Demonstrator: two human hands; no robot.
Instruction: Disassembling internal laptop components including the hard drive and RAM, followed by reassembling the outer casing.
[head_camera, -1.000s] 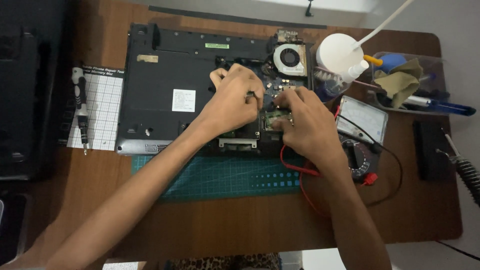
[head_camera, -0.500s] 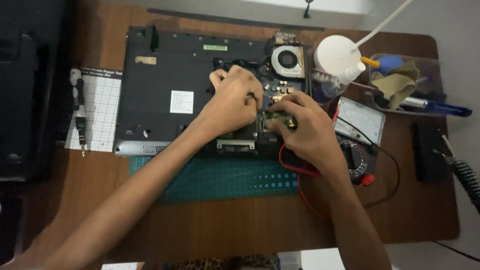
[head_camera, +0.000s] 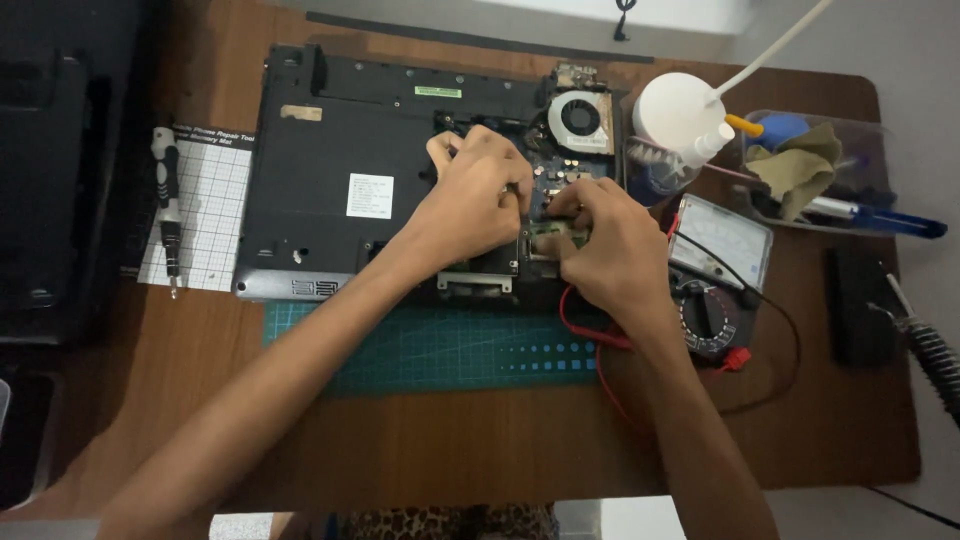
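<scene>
Head view: both hands work in the laptop's (head_camera: 400, 190) open bay on the counter (head_camera: 480, 440). Left hand (head_camera: 478, 200) curled, grip unclear; right hand (head_camera: 605, 245) pinches a small green module (head_camera: 558, 230). Risk: forcing it could bend its socket; red lead (head_camera: 585, 335) may snag.

On the black upturned plastic laptop (head_camera: 400, 190), a white square paper sticker (head_camera: 370, 195) sits near the middle. A thin green strip label (head_camera: 438, 92) lies near its back edge. A tan tape piece (head_camera: 301, 112) sits at its back left. Right of the laptop stands a grey meter's white dial face (head_camera: 722, 240).
</scene>
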